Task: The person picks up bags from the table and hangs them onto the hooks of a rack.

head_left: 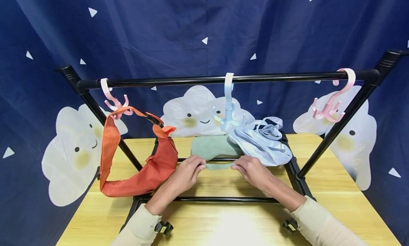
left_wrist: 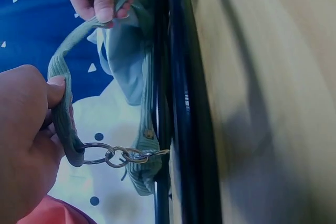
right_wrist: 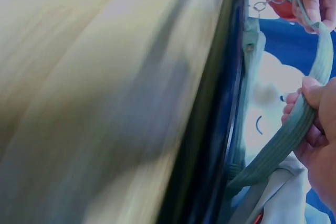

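Between both hands a green ribbed strap [head_left: 219,166] is stretched. It belongs to a green bag [head_left: 214,146] lying behind it on the rack's lower bars. My left hand [head_left: 189,169] pinches the strap near its left end, where metal rings [left_wrist: 113,153] link it to the bag. My right hand [head_left: 254,170] pinches the strap farther right, thumb on top, as the right wrist view shows. A pale blue bag [head_left: 263,143] with bunched straps lies against the green bag's right side. Beside my left forearm an orange bag [head_left: 147,175] hangs by its strap.
A black rack [head_left: 179,81] stands on the wooden table [head_left: 342,200]. From its top bar hang a left pink hook [head_left: 116,103], which carries the orange bag, a light blue hook [head_left: 228,107] and a right pink hook [head_left: 329,105]. Behind is a dark blue cloud-print curtain [head_left: 179,36].
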`<control>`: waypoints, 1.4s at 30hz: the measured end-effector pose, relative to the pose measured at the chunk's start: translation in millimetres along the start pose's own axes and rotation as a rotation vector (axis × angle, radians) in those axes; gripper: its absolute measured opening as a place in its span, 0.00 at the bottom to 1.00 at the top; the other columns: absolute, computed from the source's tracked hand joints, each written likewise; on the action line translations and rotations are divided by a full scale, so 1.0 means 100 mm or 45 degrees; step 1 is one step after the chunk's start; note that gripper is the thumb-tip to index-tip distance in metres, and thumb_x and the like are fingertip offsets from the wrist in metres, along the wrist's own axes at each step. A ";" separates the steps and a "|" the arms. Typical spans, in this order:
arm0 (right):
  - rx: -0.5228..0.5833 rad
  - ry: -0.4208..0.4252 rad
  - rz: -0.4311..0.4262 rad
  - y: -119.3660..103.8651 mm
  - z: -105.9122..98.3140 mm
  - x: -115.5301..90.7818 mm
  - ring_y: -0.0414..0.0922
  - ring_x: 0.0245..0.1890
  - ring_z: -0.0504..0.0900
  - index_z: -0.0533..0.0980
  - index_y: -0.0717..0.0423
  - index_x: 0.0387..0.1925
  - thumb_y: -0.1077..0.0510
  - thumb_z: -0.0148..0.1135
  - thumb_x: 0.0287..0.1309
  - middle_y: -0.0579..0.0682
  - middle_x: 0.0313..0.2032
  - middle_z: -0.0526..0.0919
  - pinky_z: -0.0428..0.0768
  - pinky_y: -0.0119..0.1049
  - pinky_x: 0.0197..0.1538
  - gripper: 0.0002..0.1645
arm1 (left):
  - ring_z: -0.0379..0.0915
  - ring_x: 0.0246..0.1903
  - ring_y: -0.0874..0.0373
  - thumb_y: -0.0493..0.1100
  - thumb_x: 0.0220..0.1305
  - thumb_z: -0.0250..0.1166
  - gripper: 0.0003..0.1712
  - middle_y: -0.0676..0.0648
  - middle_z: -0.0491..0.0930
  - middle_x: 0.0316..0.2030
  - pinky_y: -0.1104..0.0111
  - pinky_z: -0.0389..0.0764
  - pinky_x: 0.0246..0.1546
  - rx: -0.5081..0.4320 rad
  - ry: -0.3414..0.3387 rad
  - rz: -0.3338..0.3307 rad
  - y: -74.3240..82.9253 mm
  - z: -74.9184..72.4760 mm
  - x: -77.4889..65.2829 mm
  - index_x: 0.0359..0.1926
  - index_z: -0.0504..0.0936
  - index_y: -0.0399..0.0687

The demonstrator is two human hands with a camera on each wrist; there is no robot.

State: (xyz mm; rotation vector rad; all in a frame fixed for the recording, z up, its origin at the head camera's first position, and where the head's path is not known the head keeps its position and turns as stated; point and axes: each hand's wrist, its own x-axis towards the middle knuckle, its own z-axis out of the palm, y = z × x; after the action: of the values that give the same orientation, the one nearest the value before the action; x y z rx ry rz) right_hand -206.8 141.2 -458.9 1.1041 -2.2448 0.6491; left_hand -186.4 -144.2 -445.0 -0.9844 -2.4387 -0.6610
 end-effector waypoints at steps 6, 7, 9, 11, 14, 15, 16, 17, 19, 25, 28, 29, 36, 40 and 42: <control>0.057 0.086 -0.004 -0.05 -0.07 0.13 0.36 0.27 0.81 0.84 0.55 0.31 0.65 0.77 0.52 0.45 0.26 0.84 0.82 0.29 0.33 0.07 | 0.77 0.35 0.58 0.41 0.76 0.60 0.08 0.49 0.81 0.35 0.68 0.82 0.38 -0.014 0.049 0.053 0.03 -0.06 0.06 0.40 0.82 0.42; 0.059 0.096 -0.008 -0.05 -0.09 0.15 0.36 0.27 0.80 0.84 0.56 0.30 0.65 0.77 0.51 0.45 0.25 0.84 0.81 0.29 0.33 0.07 | 0.76 0.35 0.58 0.41 0.76 0.60 0.08 0.49 0.81 0.35 0.68 0.81 0.37 -0.021 0.056 0.054 0.04 -0.08 0.07 0.40 0.82 0.42; 0.071 0.118 -0.017 -0.06 -0.12 0.19 0.36 0.26 0.80 0.84 0.56 0.30 0.66 0.78 0.49 0.45 0.25 0.83 0.81 0.29 0.33 0.08 | 0.75 0.35 0.59 0.41 0.76 0.59 0.08 0.49 0.80 0.34 0.68 0.80 0.37 -0.030 0.071 0.057 0.05 -0.10 0.11 0.40 0.82 0.42; 0.083 0.143 -0.031 -0.06 -0.14 0.23 0.37 0.26 0.80 0.84 0.58 0.31 0.68 0.78 0.48 0.46 0.25 0.84 0.81 0.29 0.33 0.09 | 0.74 0.35 0.59 0.41 0.76 0.60 0.08 0.49 0.79 0.34 0.68 0.80 0.37 -0.038 0.083 0.057 0.06 -0.13 0.14 0.40 0.82 0.42; 0.111 0.200 -0.062 -0.07 -0.19 0.27 0.38 0.26 0.81 0.85 0.60 0.33 0.68 0.76 0.50 0.47 0.26 0.85 0.82 0.28 0.33 0.08 | 0.74 0.35 0.59 0.39 0.75 0.62 0.05 0.49 0.79 0.34 0.68 0.80 0.37 -0.059 0.108 0.061 0.08 -0.19 0.20 0.40 0.81 0.43; 0.115 0.221 -0.074 -0.07 -0.20 0.28 0.38 0.25 0.81 0.85 0.61 0.33 0.67 0.75 0.53 0.48 0.26 0.86 0.81 0.28 0.32 0.06 | 0.74 0.35 0.60 0.38 0.74 0.62 0.04 0.49 0.79 0.34 0.68 0.80 0.37 -0.066 0.118 0.063 0.08 -0.21 0.21 0.40 0.81 0.43; 0.115 0.243 -0.086 -0.08 -0.22 0.29 0.38 0.25 0.81 0.86 0.61 0.34 0.63 0.73 0.58 0.49 0.26 0.86 0.81 0.27 0.32 0.04 | 0.74 0.35 0.60 0.37 0.73 0.63 0.02 0.49 0.79 0.34 0.69 0.80 0.36 -0.075 0.127 0.067 0.08 -0.22 0.23 0.39 0.81 0.43; 0.116 0.264 -0.099 -0.08 -0.24 0.30 0.39 0.25 0.81 0.86 0.62 0.34 0.61 0.71 0.62 0.49 0.26 0.86 0.81 0.27 0.32 0.06 | 0.73 0.34 0.60 0.36 0.72 0.63 0.02 0.48 0.78 0.34 0.69 0.80 0.36 -0.081 0.133 0.066 0.08 -0.25 0.24 0.39 0.81 0.43; 0.114 0.298 -0.124 -0.09 -0.27 0.33 0.39 0.24 0.80 0.86 0.63 0.34 0.55 0.64 0.70 0.50 0.26 0.86 0.80 0.27 0.30 0.14 | 0.73 0.34 0.60 0.34 0.71 0.64 0.01 0.48 0.78 0.33 0.69 0.79 0.35 -0.089 0.144 0.070 0.07 -0.28 0.26 0.39 0.81 0.43; 0.048 0.319 -0.126 -0.13 -0.38 0.38 0.39 0.23 0.77 0.85 0.62 0.35 0.48 0.57 0.74 0.49 0.25 0.84 0.78 0.30 0.29 0.22 | 0.71 0.33 0.60 0.35 0.72 0.63 0.02 0.48 0.77 0.33 0.69 0.78 0.35 -0.097 0.165 0.075 0.09 -0.34 0.30 0.40 0.81 0.41; 0.028 0.312 -0.106 -0.14 -0.41 0.39 0.40 0.24 0.77 0.85 0.61 0.36 0.48 0.58 0.75 0.48 0.25 0.83 0.78 0.32 0.30 0.21 | 0.72 0.34 0.60 0.36 0.72 0.64 0.03 0.48 0.80 0.35 0.69 0.79 0.35 -0.103 0.173 0.052 0.12 -0.36 0.33 0.44 0.82 0.42; 0.021 0.317 -0.106 -0.14 -0.42 0.39 0.40 0.24 0.77 0.84 0.61 0.36 0.48 0.57 0.75 0.48 0.26 0.83 0.78 0.32 0.30 0.22 | 0.73 0.34 0.61 0.36 0.73 0.63 0.05 0.48 0.81 0.36 0.69 0.79 0.36 -0.104 0.171 0.043 0.13 -0.37 0.33 0.46 0.83 0.41; -0.008 0.347 -0.122 -0.16 -0.49 0.42 0.41 0.25 0.78 0.82 0.61 0.35 0.47 0.53 0.77 0.49 0.27 0.83 0.78 0.34 0.31 0.23 | 0.79 0.36 0.60 0.39 0.68 0.69 0.07 0.49 0.85 0.38 0.69 0.83 0.37 -0.129 0.252 0.039 0.20 -0.45 0.40 0.45 0.88 0.44; -0.022 0.365 -0.153 -0.15 -0.56 0.45 0.41 0.25 0.77 0.81 0.61 0.36 0.48 0.53 0.77 0.49 0.27 0.82 0.77 0.34 0.31 0.22 | 0.79 0.35 0.61 0.37 0.66 0.71 0.04 0.50 0.84 0.36 0.70 0.82 0.36 -0.128 0.308 0.097 0.22 -0.52 0.44 0.41 0.88 0.45; -0.038 0.370 -0.166 -0.16 -0.59 0.46 0.41 0.25 0.77 0.81 0.61 0.36 0.48 0.53 0.78 0.49 0.27 0.82 0.77 0.34 0.31 0.22 | 0.78 0.34 0.60 0.37 0.65 0.71 0.04 0.49 0.84 0.36 0.71 0.82 0.35 -0.123 0.325 0.120 0.22 -0.56 0.46 0.40 0.87 0.44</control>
State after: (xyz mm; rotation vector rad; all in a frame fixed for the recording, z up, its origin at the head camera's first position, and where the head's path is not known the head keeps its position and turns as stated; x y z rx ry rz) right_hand -202.2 144.0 -382.6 1.0573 -1.9137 0.6725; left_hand -188.8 -137.8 -369.6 -0.9801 -2.1428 -0.8244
